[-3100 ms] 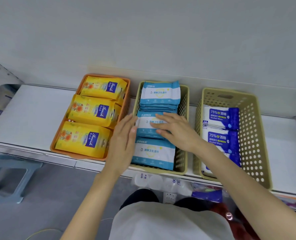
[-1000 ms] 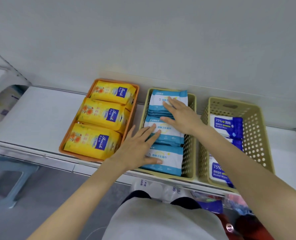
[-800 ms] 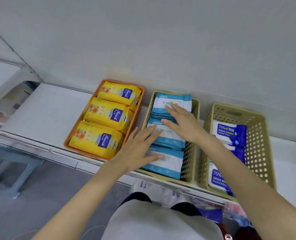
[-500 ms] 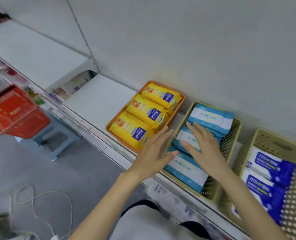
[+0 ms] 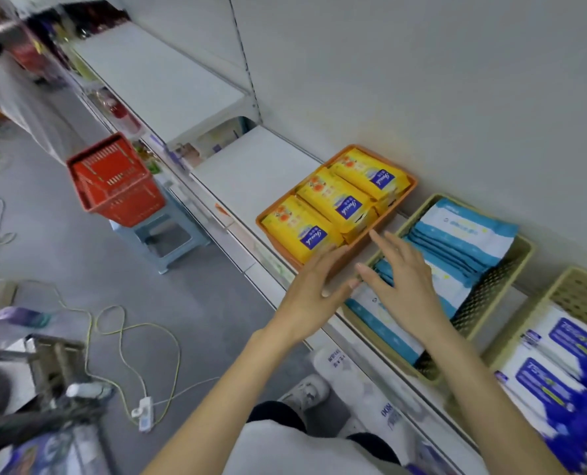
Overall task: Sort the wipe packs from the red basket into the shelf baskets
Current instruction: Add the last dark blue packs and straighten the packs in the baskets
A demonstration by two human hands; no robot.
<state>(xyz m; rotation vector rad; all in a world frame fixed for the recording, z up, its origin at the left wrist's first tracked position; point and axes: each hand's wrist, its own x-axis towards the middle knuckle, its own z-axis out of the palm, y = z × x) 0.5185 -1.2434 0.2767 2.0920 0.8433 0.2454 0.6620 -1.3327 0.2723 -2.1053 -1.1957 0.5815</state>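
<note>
On the white shelf stand three baskets: an orange basket (image 5: 403,200) with yellow wipe packs (image 5: 336,204), a beige basket (image 5: 521,250) with light-blue packs (image 5: 463,234), and a second beige basket (image 5: 576,286) with dark-blue alcohol wipe packs (image 5: 559,378). My left hand (image 5: 310,296) hovers with straight fingers at the orange basket's near corner, holding nothing. My right hand (image 5: 401,279) is spread flat over the light-blue packs. The red basket (image 5: 113,181) sits on a stool far to the left; it looks empty.
A pale blue stool (image 5: 168,234) carries the red basket on the grey floor. A yellow-green cable and a white power strip (image 5: 143,411) lie on the floor. A blurred metal cart (image 5: 45,389) stands at lower left. Bare white shelf (image 5: 250,166) stretches left of the orange basket.
The view has swung left, bringing the red basket and floor into sight. Both hands have lifted a little off the light-blue packs and drifted toward the front of the shelf.
</note>
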